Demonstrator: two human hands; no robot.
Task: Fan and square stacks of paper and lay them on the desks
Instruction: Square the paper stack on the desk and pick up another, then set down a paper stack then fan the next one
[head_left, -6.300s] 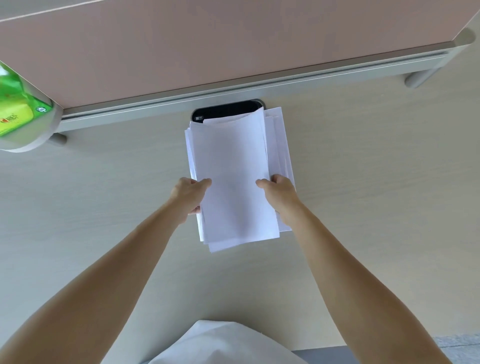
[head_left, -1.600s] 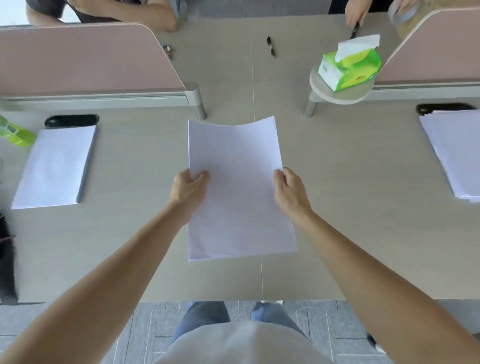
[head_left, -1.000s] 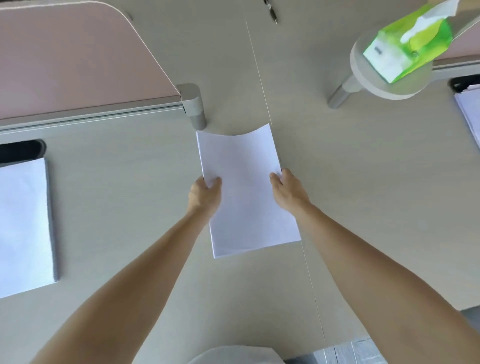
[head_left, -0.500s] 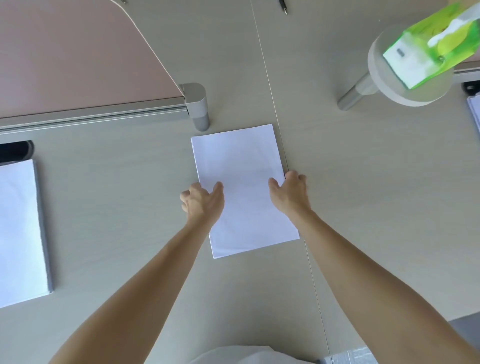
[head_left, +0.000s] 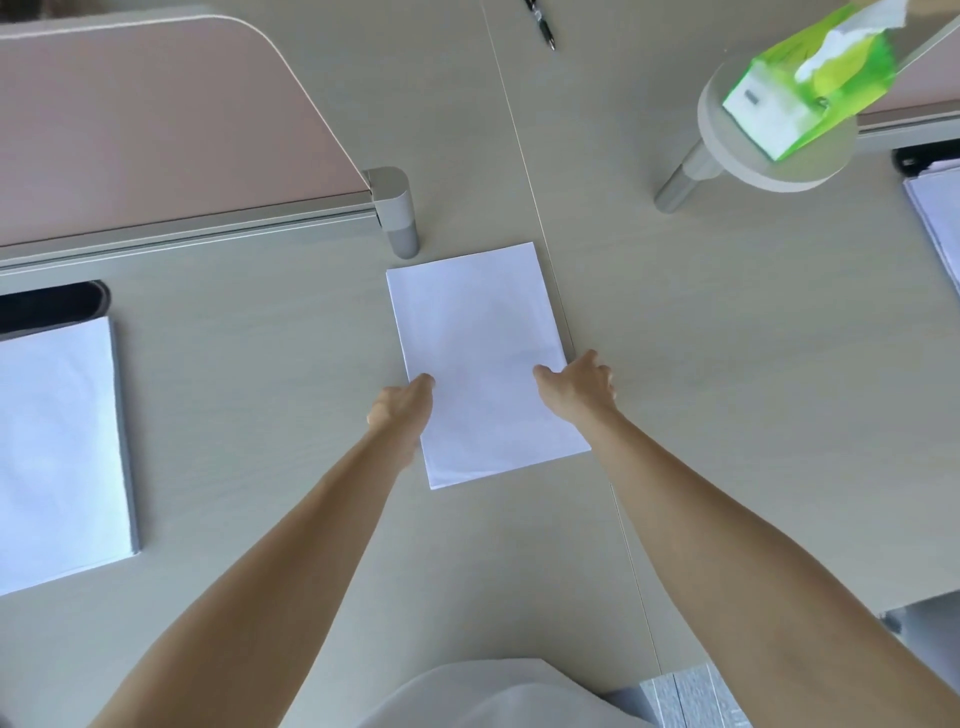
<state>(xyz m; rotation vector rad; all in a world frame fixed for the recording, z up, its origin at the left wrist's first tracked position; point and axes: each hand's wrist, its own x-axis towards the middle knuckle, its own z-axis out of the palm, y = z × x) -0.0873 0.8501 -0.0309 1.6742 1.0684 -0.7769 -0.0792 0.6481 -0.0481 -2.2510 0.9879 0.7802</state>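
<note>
A squared stack of white paper (head_left: 478, 332) lies flat on the beige desk (head_left: 234, 415), just below the end post of the divider. My left hand (head_left: 402, 408) rests at the stack's left edge, fingers loosely curled and touching the paper. My right hand (head_left: 579, 387) sits at the right edge with fingers spread, thumb on the top sheet. Neither hand grips the stack. A second neat stack (head_left: 57, 452) lies at the far left, and the corner of a third stack (head_left: 935, 218) shows at the right edge.
A pink divider panel (head_left: 145, 114) with a grey rail and post (head_left: 397, 213) stands at the back left. A green tissue box (head_left: 784, 88) sits on a round stand at the back right. A black pen (head_left: 543, 26) lies far back. A black cable slot (head_left: 52, 306) is above the left stack.
The stack went from held, bowed in the air, to lying flat on the desk. Both hands have let go and slid outward to its side edges.
</note>
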